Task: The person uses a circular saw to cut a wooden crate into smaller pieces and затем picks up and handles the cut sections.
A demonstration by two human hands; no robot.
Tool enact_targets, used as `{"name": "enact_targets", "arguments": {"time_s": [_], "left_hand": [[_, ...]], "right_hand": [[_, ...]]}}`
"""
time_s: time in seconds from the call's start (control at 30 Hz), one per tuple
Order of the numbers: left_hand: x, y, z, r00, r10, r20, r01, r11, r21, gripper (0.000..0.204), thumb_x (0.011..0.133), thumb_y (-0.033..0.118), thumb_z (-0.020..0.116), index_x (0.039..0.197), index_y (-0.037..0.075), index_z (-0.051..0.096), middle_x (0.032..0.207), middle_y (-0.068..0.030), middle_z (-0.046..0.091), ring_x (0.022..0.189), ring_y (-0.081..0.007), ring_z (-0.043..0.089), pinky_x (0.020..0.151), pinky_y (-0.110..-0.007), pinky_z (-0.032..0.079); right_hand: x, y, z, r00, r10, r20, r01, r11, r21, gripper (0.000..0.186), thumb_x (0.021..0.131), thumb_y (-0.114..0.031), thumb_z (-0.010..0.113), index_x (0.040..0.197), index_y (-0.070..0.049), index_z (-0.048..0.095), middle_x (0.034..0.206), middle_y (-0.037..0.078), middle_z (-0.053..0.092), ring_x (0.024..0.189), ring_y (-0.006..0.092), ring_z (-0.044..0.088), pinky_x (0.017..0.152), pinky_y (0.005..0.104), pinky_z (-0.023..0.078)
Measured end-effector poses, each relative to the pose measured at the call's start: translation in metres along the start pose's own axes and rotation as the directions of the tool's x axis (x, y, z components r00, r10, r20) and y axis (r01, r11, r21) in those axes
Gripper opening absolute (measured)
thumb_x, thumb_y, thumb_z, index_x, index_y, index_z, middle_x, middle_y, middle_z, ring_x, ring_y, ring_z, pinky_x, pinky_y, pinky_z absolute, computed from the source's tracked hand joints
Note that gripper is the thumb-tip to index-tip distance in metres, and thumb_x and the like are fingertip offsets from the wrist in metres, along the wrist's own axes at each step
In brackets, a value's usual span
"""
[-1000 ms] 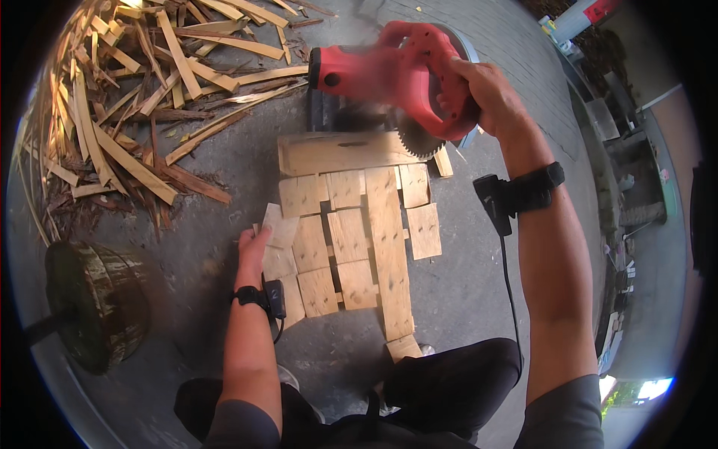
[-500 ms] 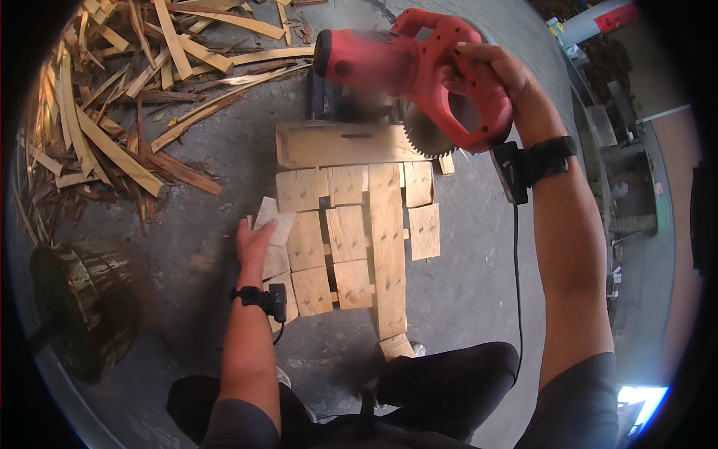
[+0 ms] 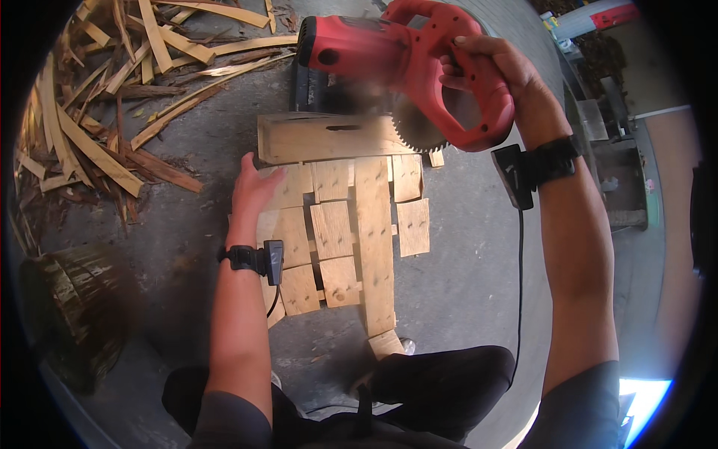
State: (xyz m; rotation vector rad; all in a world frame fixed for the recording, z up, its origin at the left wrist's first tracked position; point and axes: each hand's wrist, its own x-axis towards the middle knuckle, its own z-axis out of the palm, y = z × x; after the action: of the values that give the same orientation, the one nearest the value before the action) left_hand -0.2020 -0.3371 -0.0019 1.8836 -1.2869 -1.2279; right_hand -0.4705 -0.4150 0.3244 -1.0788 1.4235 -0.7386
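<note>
My right hand (image 3: 502, 63) is wrapped round the handle of a red miter saw (image 3: 449, 82). Its toothed blade (image 3: 419, 127) stands over the right part of a wide wooden board (image 3: 321, 139), which lies across the saw's dark base (image 3: 302, 86). My left hand (image 3: 253, 187), thumb and fingers apart, is at the board's near left corner, over the left edge of a slatted wooden panel (image 3: 374, 247). Whether its fingertips touch the board I cannot tell. Short wood pieces and one long plank make up the panel.
Split wood strips and bark (image 3: 97, 142) lie heaped at the far left. A thick log stump (image 3: 71, 314) stands at the left. A small wood block (image 3: 386, 344) sits by my knee. Grey shelving (image 3: 624, 150) with clutter lines the right side.
My left hand has moved away from me, from a loose pale piece at the panel's left edge up to the wide board's corner. My right hand keeps its grip on the saw.
</note>
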Motion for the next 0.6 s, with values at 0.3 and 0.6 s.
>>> {"name": "enact_targets", "arguments": {"time_s": [0.3, 0.6], "left_hand": [[0.041, -0.033, 0.024, 0.988, 0.113, -0.103, -0.128, 0.980, -0.156, 0.051, 0.071, 0.030, 0.071, 0.107, 0.000, 0.052, 0.079, -0.0133, 0.064, 0.071, -0.0254, 0.062, 0.065, -0.036, 0.048], [-0.001, 0.030, 0.050, 0.988, 0.144, -0.060, -0.156, 0.938, -0.310, 0.068, 0.073, 0.038, 0.069, 0.119, -0.006, 0.044, 0.112, -0.0266, 0.052, 0.102, -0.0339, 0.054, 0.086, -0.038, 0.042]], "right_hand": [[0.007, -0.015, 0.007, 0.999, -0.041, 0.010, 0.042, 0.991, -0.131, 0.028, 0.080, -0.015, 0.058, 0.102, 0.003, 0.056, 0.084, 0.010, 0.063, 0.065, 0.0176, 0.061, 0.070, 0.0323, 0.054], [0.013, -0.027, -0.001, 0.974, -0.063, 0.215, 0.101, 0.980, -0.169, 0.036, 0.079, -0.014, 0.054, 0.110, 0.004, 0.051, 0.092, 0.014, 0.061, 0.076, 0.0211, 0.061, 0.073, 0.0315, 0.052]]}}
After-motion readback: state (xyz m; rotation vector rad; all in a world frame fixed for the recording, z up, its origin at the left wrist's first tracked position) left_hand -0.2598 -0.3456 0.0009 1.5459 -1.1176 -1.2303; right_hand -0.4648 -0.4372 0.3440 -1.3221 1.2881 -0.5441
